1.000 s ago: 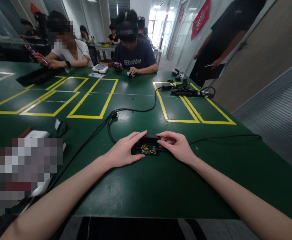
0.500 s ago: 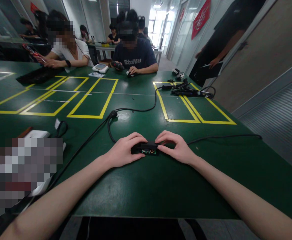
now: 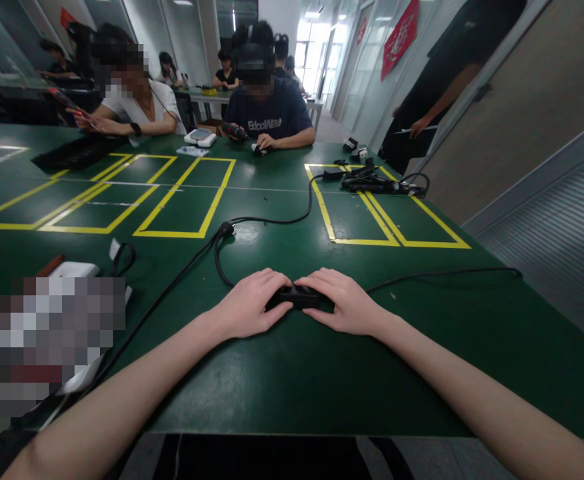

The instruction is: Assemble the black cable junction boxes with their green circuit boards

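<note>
A small black box-shaped device (image 3: 302, 297) rests on the green table between my hands, its near side dark and closed. My left hand (image 3: 252, 301) grips its left end, thumb in front and fingers behind. At the right end, my right hand (image 3: 342, 300) holds it the same way, with fingers over the top and back edge. Black cables (image 3: 221, 263) come out on the left behind my left hand, and another cable (image 3: 447, 272) runs off to the right from behind my right hand.
Yellow tape rectangles (image 3: 205, 233) mark the table (image 3: 272, 393). A tangle of black cables and adapters (image 3: 372, 180) lies at the back right. A blurred-out object (image 3: 52, 333) sits at the left. One person (image 3: 267, 113) works across the table; another stands at the right.
The circuit board visible in the device's near side is now covered by black casing. My right hand has moved slightly left and its thumb lower, onto the device's front.
</note>
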A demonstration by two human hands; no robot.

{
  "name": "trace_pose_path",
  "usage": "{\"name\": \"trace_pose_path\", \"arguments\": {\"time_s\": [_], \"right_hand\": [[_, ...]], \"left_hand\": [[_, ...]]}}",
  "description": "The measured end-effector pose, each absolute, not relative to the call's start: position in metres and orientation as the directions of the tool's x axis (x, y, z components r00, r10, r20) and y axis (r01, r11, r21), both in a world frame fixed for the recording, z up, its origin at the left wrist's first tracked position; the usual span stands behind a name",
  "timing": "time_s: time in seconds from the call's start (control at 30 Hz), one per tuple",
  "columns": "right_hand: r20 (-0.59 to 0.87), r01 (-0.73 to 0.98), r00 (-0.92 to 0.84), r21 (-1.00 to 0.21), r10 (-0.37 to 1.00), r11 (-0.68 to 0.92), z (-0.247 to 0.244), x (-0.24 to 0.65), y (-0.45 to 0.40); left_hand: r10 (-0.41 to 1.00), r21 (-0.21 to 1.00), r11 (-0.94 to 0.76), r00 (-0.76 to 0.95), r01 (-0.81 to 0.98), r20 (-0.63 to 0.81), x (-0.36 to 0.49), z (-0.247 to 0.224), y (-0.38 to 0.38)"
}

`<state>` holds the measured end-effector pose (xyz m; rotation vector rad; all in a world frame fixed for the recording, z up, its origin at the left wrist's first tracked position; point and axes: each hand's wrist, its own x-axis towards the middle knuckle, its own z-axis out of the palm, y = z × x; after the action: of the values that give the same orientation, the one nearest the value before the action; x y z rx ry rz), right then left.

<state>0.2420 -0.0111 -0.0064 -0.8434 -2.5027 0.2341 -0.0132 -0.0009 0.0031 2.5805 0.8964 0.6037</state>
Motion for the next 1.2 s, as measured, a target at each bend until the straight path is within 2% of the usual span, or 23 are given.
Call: {"name": "trace_pose_path", "arguments": {"time_s": [0.1,0.3,0.53,0.67,0.83,1.03,1.2], "right_hand": [[0.366,0.514,-0.737,-0.242,0.568,0.823,-0.007,0.238,-0.014],[0.312,0.541,-0.756,-0.196,0.575,0.818,-0.003,0.235,-0.017],[0.330,0.542,-0.764,-0.139,0.555,0.829,0.001,0.237,-0.017],[0.350,0.539,-0.767,-0.104,0.538,0.836,0.000,0.236,-0.020],[0.388,0.558,-0.740,-0.101,0.549,0.824,-0.002,0.236,-0.021],[0.423,0.564,-0.712,-0.131,0.561,0.815,-0.002,0.234,-0.022],[0.487,0.528,-0.733,-0.030,0.474,0.849,-0.006,0.238,-0.022]], "left_hand": [[0.659,0.385,-0.737,0.716,0.556,0.228,-0.010,0.004,-0.004],[0.646,0.256,-0.754,0.754,0.605,0.119,-0.008,0.007,-0.004],[0.626,0.212,-0.769,0.777,0.603,0.060,-0.007,0.018,-0.005],[0.581,0.215,-0.805,0.809,0.554,0.091,-0.010,0.016,-0.004],[0.515,0.182,-0.856,0.825,0.484,0.232,-0.016,0.013,-0.002],[0.533,0.176,-0.846,0.805,0.503,0.261,-0.017,0.009,-0.004],[0.548,0.247,-0.834,0.795,0.494,0.260,-0.020,0.012,-0.004]]}}
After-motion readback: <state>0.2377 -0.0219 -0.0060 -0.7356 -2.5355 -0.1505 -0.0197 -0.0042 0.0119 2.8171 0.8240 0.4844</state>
